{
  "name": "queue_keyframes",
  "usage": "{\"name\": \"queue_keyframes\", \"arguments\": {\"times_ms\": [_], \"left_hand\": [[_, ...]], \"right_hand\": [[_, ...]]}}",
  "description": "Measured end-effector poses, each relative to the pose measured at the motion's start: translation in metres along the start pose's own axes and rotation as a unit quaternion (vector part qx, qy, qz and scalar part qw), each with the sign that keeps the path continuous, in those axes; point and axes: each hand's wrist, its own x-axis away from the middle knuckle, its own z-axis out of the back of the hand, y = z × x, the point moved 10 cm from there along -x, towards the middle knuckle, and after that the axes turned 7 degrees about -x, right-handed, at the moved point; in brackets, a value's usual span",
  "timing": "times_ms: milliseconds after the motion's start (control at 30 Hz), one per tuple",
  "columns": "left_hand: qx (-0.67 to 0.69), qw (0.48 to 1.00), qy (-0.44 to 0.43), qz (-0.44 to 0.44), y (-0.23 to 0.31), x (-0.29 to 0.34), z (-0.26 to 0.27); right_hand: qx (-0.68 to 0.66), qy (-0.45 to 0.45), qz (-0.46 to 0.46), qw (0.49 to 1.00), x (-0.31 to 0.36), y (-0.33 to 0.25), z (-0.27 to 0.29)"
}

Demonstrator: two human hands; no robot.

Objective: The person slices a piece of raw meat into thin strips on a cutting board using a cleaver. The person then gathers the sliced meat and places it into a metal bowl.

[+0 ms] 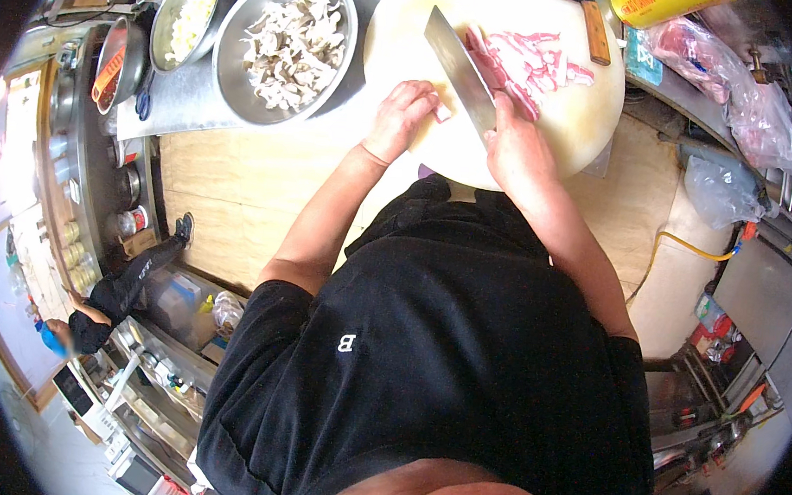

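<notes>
My right hand (pixel 518 150) is closed around a cleaver (pixel 461 67), its broad blade upright over a round, pale cutting board (pixel 573 131). Right of the blade lies sliced pink-and-white meat (pixel 531 63), some of it along the blade's side. To the left of the blade, my left hand (pixel 401 119) rests at the board's near left edge with its fingers curled. A small pale pinkish piece of meat (pixel 442 112) shows at its fingertips. A wooden handle (pixel 595 32) lies on the board's right side.
Left of the board stand a metal bowl of torn mushrooms (pixel 295 49), a bowl of chopped pale vegetables (pixel 191 17) and a smaller bowl with an orange-handled utensil (pixel 109 76). Plastic-bagged meat (pixel 690 57) and a yellow package (pixel 662 3) lie right. Another person (pixel 98 308) is far left.
</notes>
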Motion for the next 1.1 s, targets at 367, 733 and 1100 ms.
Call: {"name": "queue_keyframes", "arguments": {"times_ms": [367,733,1100], "left_hand": [[0.041,0.997,0.057,0.045,0.004,0.026,0.003],[0.054,0.992,0.108,0.043,0.005,0.029,0.003],[0.063,0.987,0.129,0.065,-0.001,0.031,0.002]], "right_hand": [[-0.02,0.012,-0.007,1.0,0.009,-0.005,0.004],[0.026,-0.004,0.07,0.997,0.024,-0.041,0.005],[0.09,0.013,0.089,0.992,0.02,-0.048,-0.003]]}}
